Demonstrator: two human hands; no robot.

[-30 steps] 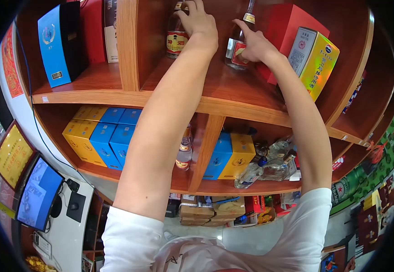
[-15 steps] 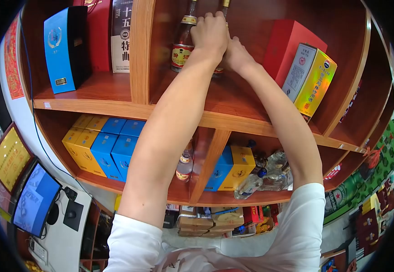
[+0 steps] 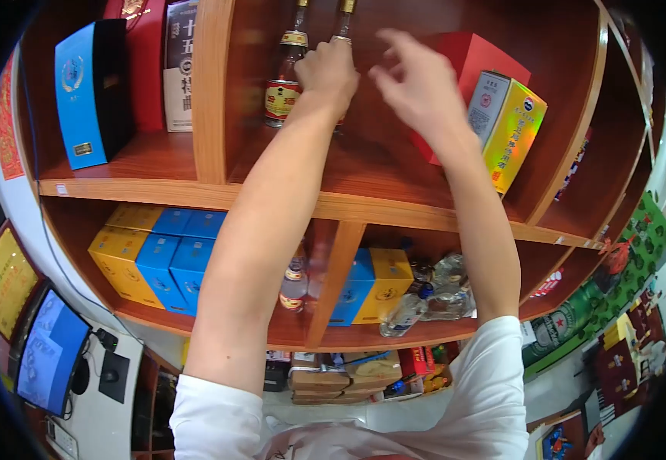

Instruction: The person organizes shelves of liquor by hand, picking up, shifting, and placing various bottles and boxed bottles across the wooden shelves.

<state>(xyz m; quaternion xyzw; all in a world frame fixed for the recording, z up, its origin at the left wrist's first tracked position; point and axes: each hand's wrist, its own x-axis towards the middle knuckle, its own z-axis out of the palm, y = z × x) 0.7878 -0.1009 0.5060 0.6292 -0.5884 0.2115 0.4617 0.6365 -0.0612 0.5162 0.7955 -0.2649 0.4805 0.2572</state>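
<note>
On the upper shelf [image 3: 394, 180] stand two clear glass liquor bottles with gold caps. The left-hand bottle [image 3: 282, 96] shows a red and yellow label and is upright. My left hand [image 3: 328, 73] is closed around the body of the second liquor bottle [image 3: 344, 29], hiding most of it; its neck and cap show above my fingers. To the right of that bottle, my right hand [image 3: 421, 83] is in the air, fingers apart and slightly blurred, holding nothing. Close behind it are a red box [image 3: 486, 57] and a shiny gold box [image 3: 515, 130].
A blue box [image 3: 80, 92] stands in the left compartment. Below, yellow and blue boxes [image 3: 157, 264] and several bottles [image 3: 433, 295] fill parts of the lower shelf. A wooden divider [image 3: 211, 92] separates the upper compartments. A monitor [image 3: 51, 349] is at lower left.
My right hand has come away from the bottle and moved right, its fingers opening. My left hand stays on the bottle. The whole view has shifted slightly.
</note>
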